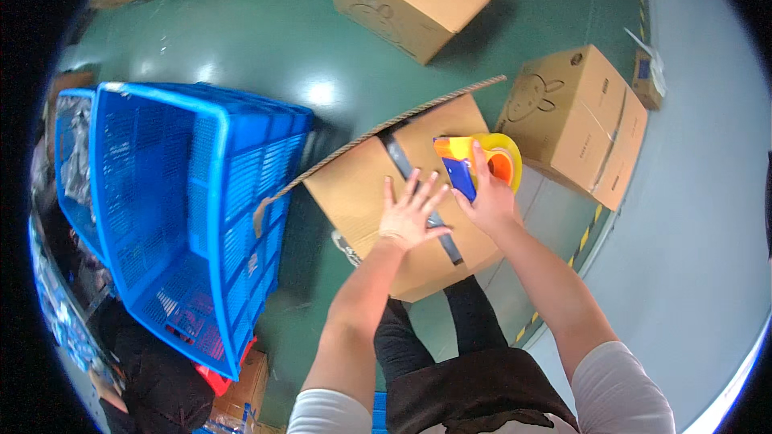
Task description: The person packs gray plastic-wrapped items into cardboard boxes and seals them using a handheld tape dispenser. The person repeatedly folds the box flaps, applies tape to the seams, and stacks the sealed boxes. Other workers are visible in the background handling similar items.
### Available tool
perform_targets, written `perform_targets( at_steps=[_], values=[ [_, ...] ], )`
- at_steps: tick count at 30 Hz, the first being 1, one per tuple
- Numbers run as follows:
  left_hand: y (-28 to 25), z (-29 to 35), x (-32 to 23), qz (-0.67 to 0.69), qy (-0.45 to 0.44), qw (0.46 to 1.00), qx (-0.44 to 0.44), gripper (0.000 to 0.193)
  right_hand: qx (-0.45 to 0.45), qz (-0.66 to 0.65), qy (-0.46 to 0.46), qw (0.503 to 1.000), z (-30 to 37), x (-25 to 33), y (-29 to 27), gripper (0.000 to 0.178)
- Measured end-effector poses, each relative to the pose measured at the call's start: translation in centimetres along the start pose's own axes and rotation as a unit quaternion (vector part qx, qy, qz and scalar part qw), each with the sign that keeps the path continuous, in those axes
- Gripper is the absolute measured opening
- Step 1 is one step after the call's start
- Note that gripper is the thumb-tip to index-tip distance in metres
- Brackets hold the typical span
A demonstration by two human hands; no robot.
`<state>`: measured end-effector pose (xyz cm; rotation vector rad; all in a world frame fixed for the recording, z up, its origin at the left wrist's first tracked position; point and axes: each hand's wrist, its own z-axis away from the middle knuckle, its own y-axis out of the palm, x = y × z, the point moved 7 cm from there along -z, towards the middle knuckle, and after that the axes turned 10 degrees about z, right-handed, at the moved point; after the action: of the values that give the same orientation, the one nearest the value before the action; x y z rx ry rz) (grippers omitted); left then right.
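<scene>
A brown cardboard box [351, 185] stands in front of my legs, with a dark strip of tape [397, 156] running along its top. My left hand [413, 215] lies flat on that top, fingers spread, partly over the dark strip. In my right hand [492, 197] is a yellow, orange and blue tape dispenser [458, 162] with a yellow roll on it. The dispenser is just above the right part of the box top. A twisted brown rope [378, 126] stretches across the far edge of the box, its frayed end toward the left.
Large blue plastic crates [213, 185] stand at the left. A closed carton [571, 124] sits to the right near the pale wall [683, 217], and another carton [418, 0] is farther ahead. At the lower left a person in dark clothes [153, 370] is near the crates.
</scene>
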<state>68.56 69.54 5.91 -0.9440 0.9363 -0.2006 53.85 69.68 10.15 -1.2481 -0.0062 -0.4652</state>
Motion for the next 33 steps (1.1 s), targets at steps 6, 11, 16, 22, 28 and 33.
perform_targets(
  at_steps=[6,11,16,22,28,33],
  values=[
    [1.0,-0.5,0.1,-0.047,-0.039,0.998,0.033,0.093,-0.127,-0.216,0.267,0.931,10.9,-13.9,-0.7,0.094],
    [1.4,-0.5,0.2,-0.081,-0.027,0.996,-0.003,0.097,0.030,-0.172,0.296,0.939,15.4,-24.0,6.7,0.097],
    [1.0,-1.1,-0.5,-0.103,-0.020,0.994,0.017,0.098,0.186,-0.358,0.196,0.894,12.7,-24.7,15.1,0.097],
    [1.8,-1.0,-0.1,-0.120,-0.055,0.989,0.063,0.099,0.550,-0.579,0.218,0.561,18.5,-17.5,6.5,0.071],
    [0.7,-0.8,-0.1,-0.058,-0.068,0.982,0.164,0.083,0.185,-0.787,0.489,0.327,22.4,-2.2,3.1,0.047],
    [-9.3,-2.3,-0.7,0.254,0.015,0.943,0.215,0.030,-0.173,-0.752,0.532,0.348,12.2,2.2,11.1,0.061]
  ],
)
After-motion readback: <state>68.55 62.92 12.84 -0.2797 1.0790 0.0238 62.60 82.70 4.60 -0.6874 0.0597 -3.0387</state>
